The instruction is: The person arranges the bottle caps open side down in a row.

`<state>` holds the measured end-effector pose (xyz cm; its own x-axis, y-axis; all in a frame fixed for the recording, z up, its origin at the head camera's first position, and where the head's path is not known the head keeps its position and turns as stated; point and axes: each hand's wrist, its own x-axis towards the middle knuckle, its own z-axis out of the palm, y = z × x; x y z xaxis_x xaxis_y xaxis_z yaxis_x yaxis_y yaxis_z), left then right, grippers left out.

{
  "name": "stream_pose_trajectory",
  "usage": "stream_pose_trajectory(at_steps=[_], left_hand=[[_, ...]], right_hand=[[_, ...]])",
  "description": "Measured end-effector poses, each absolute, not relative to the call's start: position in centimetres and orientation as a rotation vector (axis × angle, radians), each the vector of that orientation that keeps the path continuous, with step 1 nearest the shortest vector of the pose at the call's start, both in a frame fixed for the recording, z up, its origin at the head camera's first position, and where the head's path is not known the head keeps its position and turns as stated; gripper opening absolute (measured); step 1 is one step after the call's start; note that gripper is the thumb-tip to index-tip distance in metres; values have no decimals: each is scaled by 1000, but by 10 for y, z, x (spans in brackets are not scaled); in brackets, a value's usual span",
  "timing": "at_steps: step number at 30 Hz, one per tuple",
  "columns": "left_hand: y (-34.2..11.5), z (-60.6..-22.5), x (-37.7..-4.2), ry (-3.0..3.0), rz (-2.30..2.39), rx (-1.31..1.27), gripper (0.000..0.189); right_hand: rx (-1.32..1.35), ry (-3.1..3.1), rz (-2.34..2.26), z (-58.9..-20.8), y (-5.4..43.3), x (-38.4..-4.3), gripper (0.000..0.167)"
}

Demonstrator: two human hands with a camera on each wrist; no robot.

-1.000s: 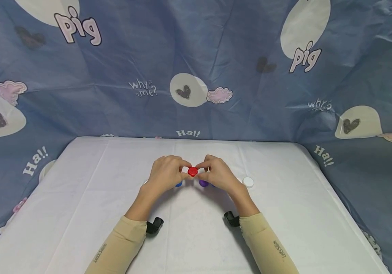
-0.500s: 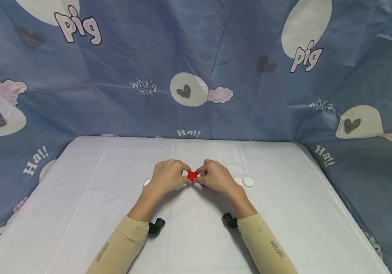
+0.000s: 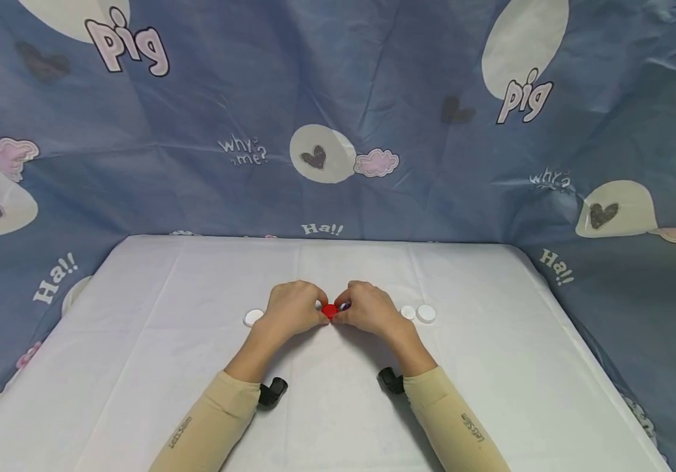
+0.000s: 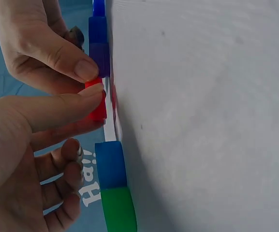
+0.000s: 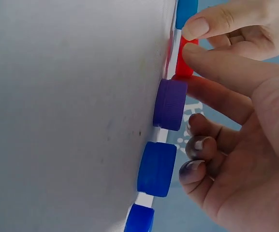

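Red cap (image 3: 330, 311) in a double pinch!

Left hand (image 3: 293, 308) on one side, right hand (image 3: 369, 307) on the other, fingers narrowed around it, right down at the white table (image 3: 338, 413); touching, can't tell! Purple cap (image 5: 170, 105) rightward, blue cap (image 4: 111, 165) then green cap (image 4: 119, 209) leftward!

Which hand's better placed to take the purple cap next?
Right, likely: the purple bottle cap sits beside the right hand; the left hand is across the red bottle cap, which both pinch.
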<state>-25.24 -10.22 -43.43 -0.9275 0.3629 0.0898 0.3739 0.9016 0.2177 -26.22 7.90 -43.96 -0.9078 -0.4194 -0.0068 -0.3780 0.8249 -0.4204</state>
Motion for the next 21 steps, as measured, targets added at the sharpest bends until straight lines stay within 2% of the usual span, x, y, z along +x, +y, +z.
stream_pose_trajectory(at_steps=[21], left_hand=[[-97,-438,-255,-3038,-326,-543,21]], right_hand=[[-571,2891,-662,-443,79,-266,24]])
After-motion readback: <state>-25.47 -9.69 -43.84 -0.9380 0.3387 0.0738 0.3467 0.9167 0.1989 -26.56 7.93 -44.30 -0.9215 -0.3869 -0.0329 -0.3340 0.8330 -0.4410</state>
